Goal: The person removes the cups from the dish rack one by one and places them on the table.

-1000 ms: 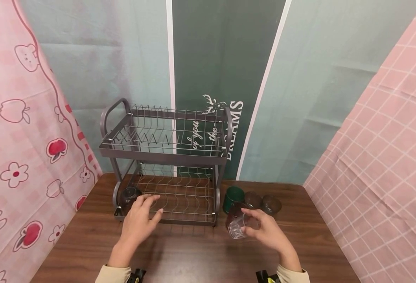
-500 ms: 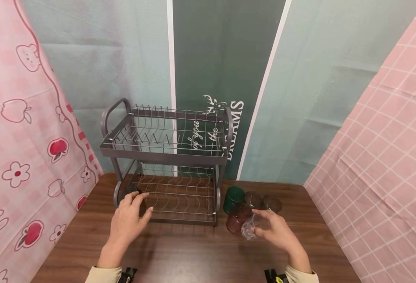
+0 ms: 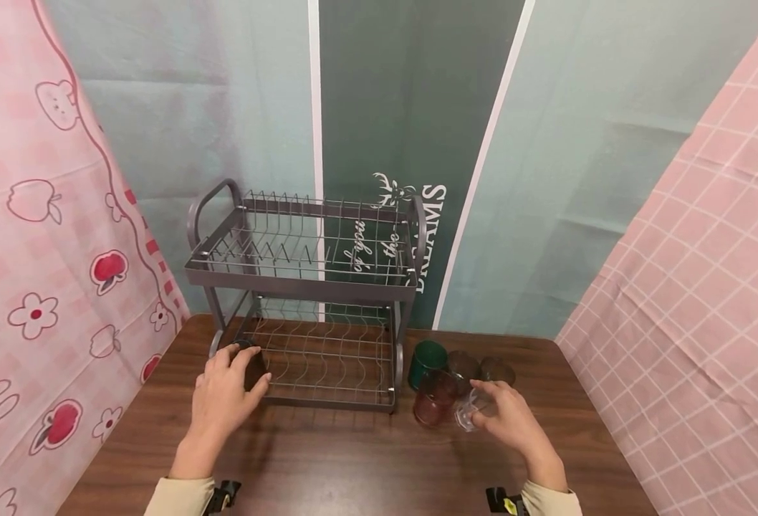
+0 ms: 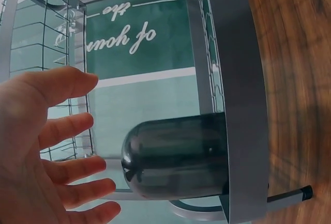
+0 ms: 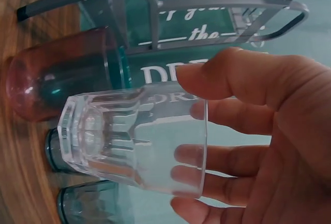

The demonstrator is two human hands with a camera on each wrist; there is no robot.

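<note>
My right hand (image 3: 514,423) grips a clear tumbler (image 5: 134,136) near its rim, thumb on one side and fingers on the other. The tumbler's faceted base points toward the table; whether it touches the wood I cannot tell. Beside it stands a reddish glass (image 3: 433,403), with a green glass (image 3: 427,364) behind. My left hand (image 3: 219,393) is at the rack's lower left corner, fingers spread and loosely bent. In the left wrist view, a dark glass (image 4: 176,157) stands on the lower tier, rounded end up, a small gap away from the fingertips.
The grey two-tier dish rack (image 3: 301,288) stands on the wooden table (image 3: 347,466), its wire upper tier overhanging the lower one. Two dark glasses, one (image 3: 461,364) and another (image 3: 499,368), stand behind my right hand. Patterned cloths hang around the table.
My right hand has shifted right with the clear tumbler, uncovering the reddish glass. My left hand has moved left and toward me, along the front of the dark glass.
</note>
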